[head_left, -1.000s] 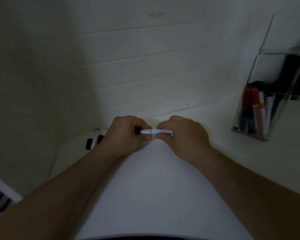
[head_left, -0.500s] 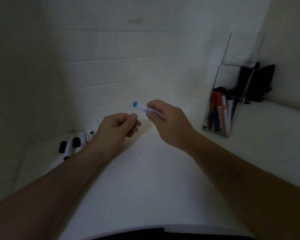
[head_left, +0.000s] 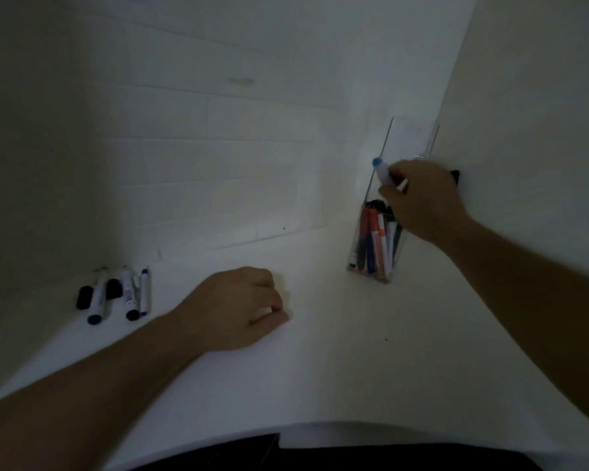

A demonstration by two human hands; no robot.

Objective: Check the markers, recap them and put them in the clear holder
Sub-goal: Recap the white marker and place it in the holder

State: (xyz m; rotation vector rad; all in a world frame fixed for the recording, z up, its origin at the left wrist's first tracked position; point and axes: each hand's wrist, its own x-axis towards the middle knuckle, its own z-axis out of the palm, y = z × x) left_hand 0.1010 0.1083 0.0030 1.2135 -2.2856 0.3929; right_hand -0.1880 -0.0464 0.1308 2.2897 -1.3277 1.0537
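Note:
My right hand (head_left: 422, 202) grips a white marker with a blue end (head_left: 381, 171), tilted, just above the open top of the clear holder (head_left: 357, 253). The holder stands at the back right of the white table and holds several markers, red, orange, blue and black (head_left: 374, 243). My left hand (head_left: 238, 307) rests on the table in a loose fist, nothing visible in it. At the back left lie loose markers and caps (head_left: 116, 294).
A white brick wall runs behind the table (head_left: 320, 368) and a plain wall closes the right side. A dark object (head_left: 455, 176) sits behind the holder, mostly hidden by my right hand. The table's near edge is at the bottom.
Both hands held the marker together, then parted. My right hand has carried it right and up to the holder. My left hand has dropped onto the table.

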